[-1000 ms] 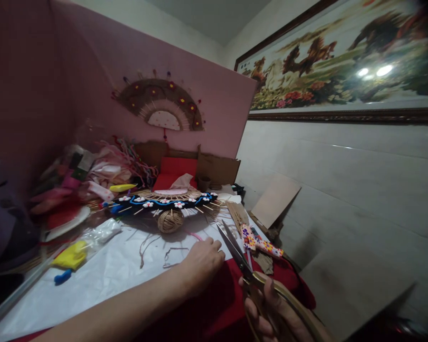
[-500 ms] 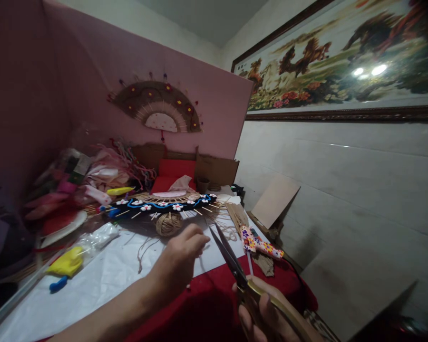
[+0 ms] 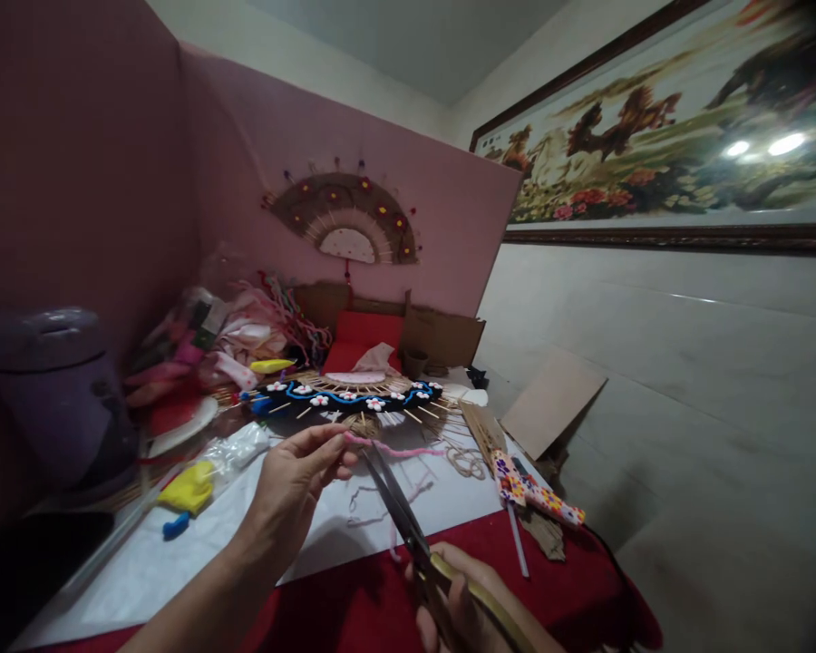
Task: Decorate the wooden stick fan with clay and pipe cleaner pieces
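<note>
Between its thumb and fingers my left hand (image 3: 296,485) pinches the end of a pink yarn strand (image 3: 408,451), which stretches to the right. My right hand (image 3: 459,603) is wrapped round the handles of large scissors (image 3: 408,526). Their blades are slightly apart, with the tips close to the yarn beside my left fingertips. Just behind lies a black fan (image 3: 344,399) with white flowers, a blue wavy line and wooden sticks. A ball of twine (image 3: 362,424) is partly hidden by my left hand. More thin yarn lies on the white sheet (image 3: 449,494) below.
Yellow clay (image 3: 189,487) and blue clay (image 3: 176,526) lie at the left, near a purple container (image 3: 68,399). Flower-patterned fabric (image 3: 540,494) and cardboard (image 3: 554,404) are at the right. A brown fan (image 3: 350,213) hangs on the pink wall.
A pink yarn strand now shows in my left hand, stretched out by the scissors. The view has shifted left, bringing the purple container further in. My left hand has come in front of the twine ball.
</note>
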The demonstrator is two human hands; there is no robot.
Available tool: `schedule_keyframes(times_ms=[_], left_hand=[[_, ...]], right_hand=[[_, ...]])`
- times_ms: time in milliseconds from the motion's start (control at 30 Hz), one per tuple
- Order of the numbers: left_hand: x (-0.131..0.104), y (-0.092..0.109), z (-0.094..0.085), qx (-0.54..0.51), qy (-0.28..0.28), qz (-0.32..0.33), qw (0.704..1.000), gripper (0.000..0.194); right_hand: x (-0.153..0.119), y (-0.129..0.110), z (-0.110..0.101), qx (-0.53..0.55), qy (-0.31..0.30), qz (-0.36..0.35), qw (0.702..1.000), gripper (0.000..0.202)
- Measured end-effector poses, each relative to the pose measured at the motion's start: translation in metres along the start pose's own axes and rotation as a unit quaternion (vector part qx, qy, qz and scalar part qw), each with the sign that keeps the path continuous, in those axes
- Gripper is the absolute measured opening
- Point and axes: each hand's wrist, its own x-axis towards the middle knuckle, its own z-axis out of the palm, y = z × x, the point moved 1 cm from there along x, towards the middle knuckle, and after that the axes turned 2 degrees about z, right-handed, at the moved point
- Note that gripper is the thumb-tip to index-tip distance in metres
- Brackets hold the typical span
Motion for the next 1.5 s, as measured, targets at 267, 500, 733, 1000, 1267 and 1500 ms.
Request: schedule_keyframes(times_ms=[267, 500, 733, 1000, 1267, 1500], left_hand=[[-0.001, -0.004, 0.000, -0.017, 0.007, -0.002, 1.000, 0.029], [-0.010, -0.010, 0.006, -0.011, -0.016, -0.021, 1.000, 0.027], [-0.013, -0.016, 0.011, 0.003, -0.045, -0.019, 0.999, 0.023], [-0.013, -0.020, 0.012, -0.012, -0.040, -0.038, 0.998, 0.023], [-0.016, -0.020, 0.013, -0.005, -0.041, -0.050, 0.998, 0.023], [-0.017, -0.023, 0.014, 0.006, -0.061, -0.050, 0.997, 0.021]], right_hand=[[0.011, -0.017, 0.007, -0.056, -0.011, -0.007, 0.998, 0.071], [0.019, -0.024, 0.014, -0.085, 0.034, -0.011, 0.996, 0.072], [0.028, -0.009, 0.013, -0.078, 0.058, -0.039, 0.995, 0.071], [0.041, 0.001, 0.015, -0.010, 0.069, -0.071, 0.995, 0.067], [0.029, 0.001, 0.020, -0.033, 0.103, -0.069, 0.992, 0.065], [0.029, 0.014, 0.020, -0.022, 0.102, -0.076, 0.992, 0.069]])
